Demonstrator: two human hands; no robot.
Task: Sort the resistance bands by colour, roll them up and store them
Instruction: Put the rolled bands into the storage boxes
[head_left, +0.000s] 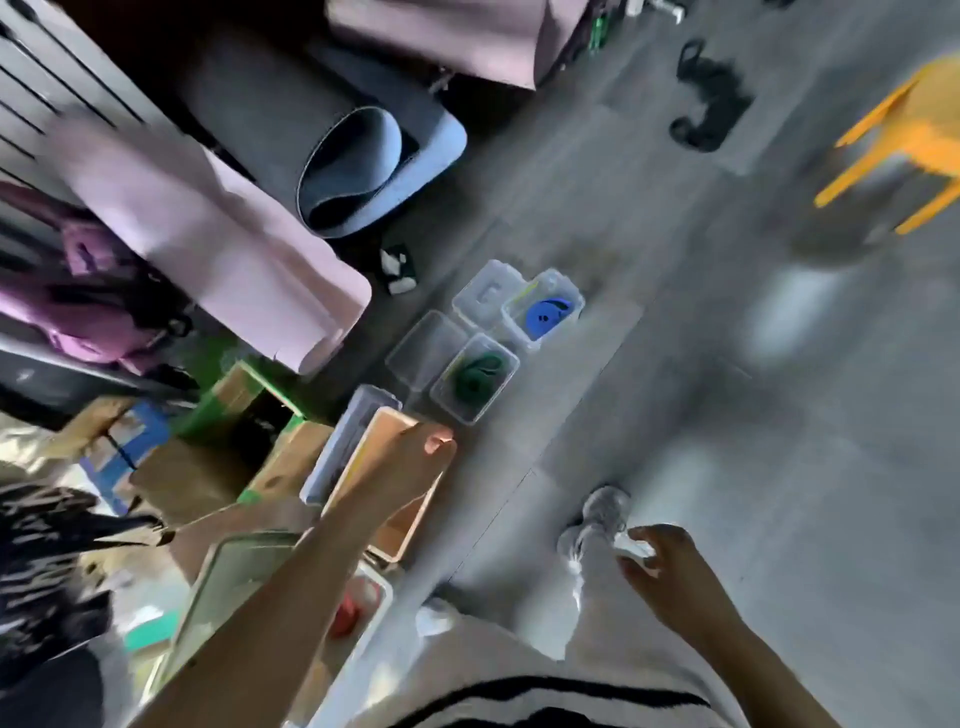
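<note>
Storing stage: green band (475, 376) and blue band (548, 314) sit boxed mid-frame. Left hand (418, 452) seemingly grips the orange box (358, 462) by its rim; right hand (670, 566) hangs loose, holding nothing. The next move probably means positioning that box.

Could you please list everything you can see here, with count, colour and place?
Rolled blue resistance band: one, blue, in the farthest clear plastic box.
Rolled green resistance band: one, green, in the neighbouring clear box.
Clear lids: two, transparent, beside those boxes.
Orange-tinted box: one, orange, nearer, same row.
Pink rolled exercise mat: one, pink, left.
Grey-blue rolled mat: one, grey-blue, top centre.
Yellow stool: one, yellow, upper right.
Left hand: one, over the orange-tinted box, grip unclear.
Right hand: one, fingers loosely spread, near white shoe.
</note>
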